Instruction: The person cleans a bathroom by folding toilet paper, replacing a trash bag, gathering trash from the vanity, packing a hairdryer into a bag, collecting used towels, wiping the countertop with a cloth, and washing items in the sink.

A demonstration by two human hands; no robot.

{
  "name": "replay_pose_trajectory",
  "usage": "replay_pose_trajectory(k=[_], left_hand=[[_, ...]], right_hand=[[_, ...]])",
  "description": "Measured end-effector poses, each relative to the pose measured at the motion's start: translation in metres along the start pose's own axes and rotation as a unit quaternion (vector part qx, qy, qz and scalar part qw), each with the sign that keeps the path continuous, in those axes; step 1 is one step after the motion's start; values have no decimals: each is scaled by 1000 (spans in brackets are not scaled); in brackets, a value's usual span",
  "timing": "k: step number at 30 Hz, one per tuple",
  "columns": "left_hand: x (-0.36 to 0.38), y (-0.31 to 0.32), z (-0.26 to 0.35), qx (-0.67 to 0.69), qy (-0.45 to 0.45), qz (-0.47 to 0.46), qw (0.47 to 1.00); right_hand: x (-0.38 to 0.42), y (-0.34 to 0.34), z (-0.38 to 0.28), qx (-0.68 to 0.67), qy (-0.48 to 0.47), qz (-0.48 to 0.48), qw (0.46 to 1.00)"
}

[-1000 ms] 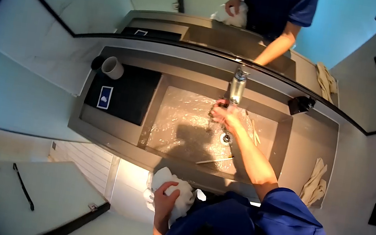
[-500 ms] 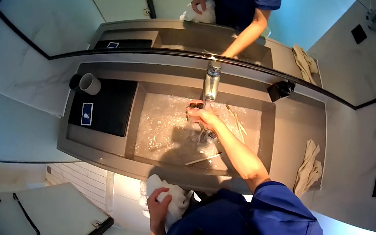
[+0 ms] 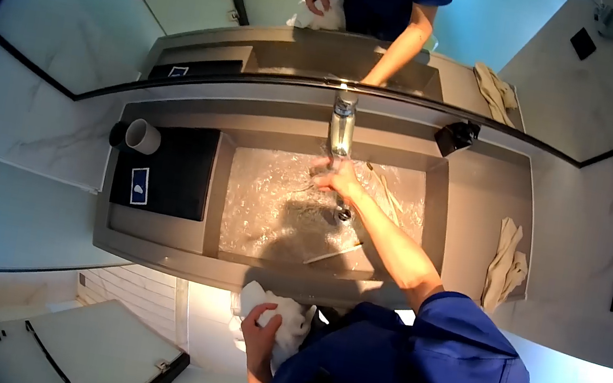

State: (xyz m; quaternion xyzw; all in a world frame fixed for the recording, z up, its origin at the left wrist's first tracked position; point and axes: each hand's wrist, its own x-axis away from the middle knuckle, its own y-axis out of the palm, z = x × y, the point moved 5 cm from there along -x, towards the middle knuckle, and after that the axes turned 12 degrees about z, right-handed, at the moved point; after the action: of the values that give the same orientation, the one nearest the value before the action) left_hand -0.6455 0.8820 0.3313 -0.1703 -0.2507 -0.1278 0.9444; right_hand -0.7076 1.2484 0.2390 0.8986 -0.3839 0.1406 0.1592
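Note:
My right hand (image 3: pixel 340 179) is under the tap (image 3: pixel 342 129), palm over the water in the sink (image 3: pixel 434 220). Its fingers point left, apart and a little blurred, and I see nothing held between them. Below the wrist shows a round metal drain piece (image 3: pixel 342 213). Slim pale sticks with dark tips, like toothbrushes, lie in the water: one stick (image 3: pixel 333 253) near the front, others (image 3: pixel 388 192) right of my hand. By the front edge of the counter, my left hand (image 3: pixel 261 327) is closed on a crumpled white cloth (image 3: pixel 291 325).
A black tray (image 3: pixel 186 164) on the left of the counter bears a small blue-and-white packet (image 3: pixel 139 186). Beside it stand a grey cup (image 3: pixel 143 137) and a dark cup (image 3: pixel 118 134). A black box (image 3: pixel 457 138) and a beige cloth (image 3: pixel 505 263) are on the right. A mirror runs behind.
The small dark thing that was at my right fingers no longer shows. Those fingers have spread apart under the tap. My left hand stays on the white cloth. The view has shifted slightly.

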Motion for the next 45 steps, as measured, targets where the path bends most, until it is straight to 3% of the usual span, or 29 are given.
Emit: replay_pose_trajectory(k=[2, 5, 8, 12, 14, 16, 17, 19, 22, 23, 24, 26, 28, 30, 32, 34, 36, 38, 39, 41, 42, 43, 44, 45], left_hand=[[-3, 0, -7, 3, 33, 4, 999], [-4, 0, -5, -10, 46, 9, 999], [-4, 1, -1, -11, 64, 9, 998], [-2, 0, -4, 2, 9, 6, 1000], [-4, -1, -6, -36, 25, 10, 999], [-2, 1, -5, -48, 45, 3, 998], [-1, 2, -1, -41, 60, -5, 997], [-2, 4, 1, -31, 67, -11, 997], [-4, 0, -8, -30, 56, -8, 998], [-6, -1, -11, -30, 65, -7, 997], [-8, -2, -13, -30, 74, -5, 997], [-10, -3, -17, -29, 70, -5, 997], [-10, -2, -21, -22, 62, -8, 998], [-12, -2, -22, -10, 55, -11, 998], [-11, -3, -17, -32, 53, -19, 998], [-7, -5, -13, -36, 50, -19, 998], [-4, -5, -11, -17, 55, -17, 998], [-5, -12, -18, -20, 64, -13, 998], [-4, -15, -16, -11, 81, -7, 997], [-3, -23, -26, 34, 67, 11, 997], [-4, -31, -34, 55, 52, 36, 996], [-2, -41, -39, 68, 45, 50, 995], [1, -51, -36, 79, 40, 64, 994], [7, -63, -39, 99, 31, 77, 992]], right_hand=[[-1, -5, -15, 201, -237, -5, 950], [-20, -10, 13, 224, -257, 22, 940], [-3, 4, -4, 162, -24, -17, 986], [-3, 4, 22, -71, 142, -95, 983], [21, -1, 5, 27, 133, -78, 988], [12, -11, 12, 192, -49, -26, 980], [8, -12, 11, 271, -166, -36, 948], [14, -6, -2, 409, -391, -55, 823], [25, -13, -20, 333, -377, -5, 864], [36, -21, -36, 364, -341, -3, 867], [48, -28, -50, 365, -387, 27, 847], [63, -44, -78, 338, -333, 52, 879], [67, -50, -120, 328, -412, 86, 846], [70, -38, -170, 302, -444, 62, 841], [55, -25, -192, 365, -460, 16, 809], [46, -11, -197, 388, -431, -49, 813], [50, -4, -192, 391, -475, -94, 783], [71, 1, -187, 448, -443, -75, 773], [81, 0, -187, 448, -481, -46, 752], [101, 0, -169, 275, -296, -100, 909], [111, 2, -153, 180, -180, -124, 959], [114, 4, -130, 85, -126, -201, 968], [113, 5, -103, 93, -76, -225, 967], [103, 0, -54, 493, -200, -209, 820]])
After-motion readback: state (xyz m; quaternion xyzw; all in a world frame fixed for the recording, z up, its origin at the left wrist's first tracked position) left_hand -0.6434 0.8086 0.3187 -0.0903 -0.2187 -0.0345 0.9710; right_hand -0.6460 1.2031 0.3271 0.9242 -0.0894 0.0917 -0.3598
